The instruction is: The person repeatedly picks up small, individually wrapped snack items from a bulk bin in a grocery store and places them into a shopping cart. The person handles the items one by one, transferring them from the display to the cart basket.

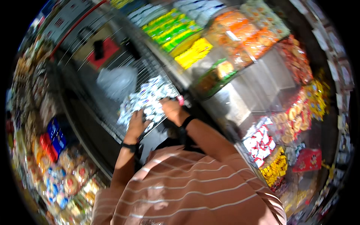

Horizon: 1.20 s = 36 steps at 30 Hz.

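A heap of small white wrapped packets [152,94] lies in the near end of a wire shopping cart [111,135]. Against the left side of the heap rests my left hand [137,125], its thumb apart from the fingers. My right hand [173,108] touches the heap's right side near the cart's edge; its fingertips are partly among the packets, and whether they grip any is unclear. Beyond the heap, a clear plastic bag [118,81] lies in the cart. Farther off are a red flat item [108,52] and a black object [98,50].
On the right stands a metal display counter [244,84] with yellow-green packs [171,29], orange bagged snacks [236,31], a green-edged container [215,77] and red-white packets [260,142]. Bagged goods [70,180] fill a display at the left. A red bar [76,26] crosses the cart's far end.
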Available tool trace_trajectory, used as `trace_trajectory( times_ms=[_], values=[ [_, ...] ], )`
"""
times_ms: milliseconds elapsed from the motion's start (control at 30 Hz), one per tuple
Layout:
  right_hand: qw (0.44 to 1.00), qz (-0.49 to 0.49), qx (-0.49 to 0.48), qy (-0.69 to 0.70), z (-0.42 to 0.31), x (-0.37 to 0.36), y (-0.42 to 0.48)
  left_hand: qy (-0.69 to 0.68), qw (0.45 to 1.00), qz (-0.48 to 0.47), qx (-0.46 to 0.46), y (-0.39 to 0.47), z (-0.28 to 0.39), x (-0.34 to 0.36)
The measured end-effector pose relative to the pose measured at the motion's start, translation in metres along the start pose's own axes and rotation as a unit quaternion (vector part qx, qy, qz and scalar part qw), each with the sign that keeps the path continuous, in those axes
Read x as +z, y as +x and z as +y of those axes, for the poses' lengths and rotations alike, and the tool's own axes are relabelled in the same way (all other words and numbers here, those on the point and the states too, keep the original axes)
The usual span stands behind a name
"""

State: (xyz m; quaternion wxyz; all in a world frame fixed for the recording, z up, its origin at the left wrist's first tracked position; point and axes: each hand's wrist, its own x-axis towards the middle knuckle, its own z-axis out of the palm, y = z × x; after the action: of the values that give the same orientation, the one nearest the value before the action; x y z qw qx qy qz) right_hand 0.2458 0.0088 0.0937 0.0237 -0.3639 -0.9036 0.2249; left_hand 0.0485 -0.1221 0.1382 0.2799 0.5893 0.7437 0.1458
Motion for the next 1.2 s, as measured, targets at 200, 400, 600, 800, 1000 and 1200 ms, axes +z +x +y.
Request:
trace_trajectory(
  times_ms=[200, 400, 600, 800, 1000, 1200],
  values=[
    [0.991, 0.025, 0.003, 0.132, -0.013, -0.042, -0.009, -0.008, 1.0, 0.003, 0.004, -0.007, -0.005, -0.006],
    [0.952, 0.124, -0.005, 0.279, 0.003, -0.043, -0.011, -0.038, 0.999, 0.018, 0.004, -0.001, -0.003, -0.018],
    [0.845, 0.087, 0.172, 0.499, 0.019, -0.046, -0.009, -0.016, 1.0, -0.002, 0.012, 0.016, 0.001, -0.008],
    [0.815, 0.079, 0.201, 0.537, 0.025, -0.052, -0.021, 0.012, 0.999, -0.024, -0.03, 0.031, -0.007, 0.013],
    [0.731, 0.058, 0.228, 0.641, 0.016, -0.073, -0.027, -0.044, 0.998, -0.021, -0.027, 0.032, -0.021, 0.011],
    [0.692, 0.059, 0.232, 0.681, 0.019, -0.074, -0.029, -0.059, 0.997, 0.05, 0.031, 0.037, 0.01, -0.012]
  ],
)
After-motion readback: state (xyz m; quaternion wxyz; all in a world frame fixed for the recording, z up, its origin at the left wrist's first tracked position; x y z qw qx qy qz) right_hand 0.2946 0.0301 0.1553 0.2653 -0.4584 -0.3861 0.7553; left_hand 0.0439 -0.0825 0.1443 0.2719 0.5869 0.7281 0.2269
